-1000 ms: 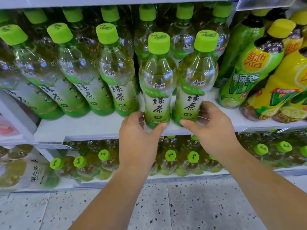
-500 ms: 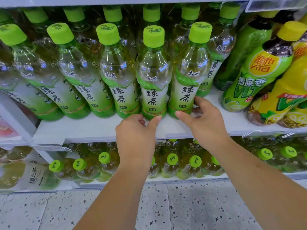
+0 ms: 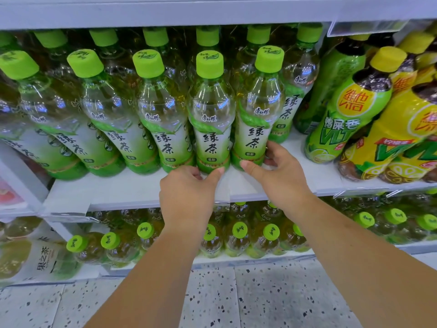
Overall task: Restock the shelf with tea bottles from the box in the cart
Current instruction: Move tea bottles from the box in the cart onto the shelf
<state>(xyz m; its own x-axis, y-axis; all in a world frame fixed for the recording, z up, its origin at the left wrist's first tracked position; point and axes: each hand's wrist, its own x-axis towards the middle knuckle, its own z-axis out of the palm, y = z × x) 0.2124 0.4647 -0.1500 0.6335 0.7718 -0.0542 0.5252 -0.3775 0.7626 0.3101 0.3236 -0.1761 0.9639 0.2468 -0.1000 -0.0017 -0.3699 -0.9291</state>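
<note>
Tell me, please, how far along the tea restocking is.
Done: tea bottles line the front row of the shelf. In hand: the left hand grips the base of the fourth bottle, the right hand that of the fifth bottle. Left: unclear; cart and box are unseen.

All I see of the person on my feed is two bare forearms, uncovered right to the wrists, a bare left hand and a bare right hand, both with short, plain thumbnails.

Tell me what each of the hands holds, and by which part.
The right hand grips the rightmost front tea bottle by its base; the left hand pinches the tea bottle beside it, also at the base.
</note>
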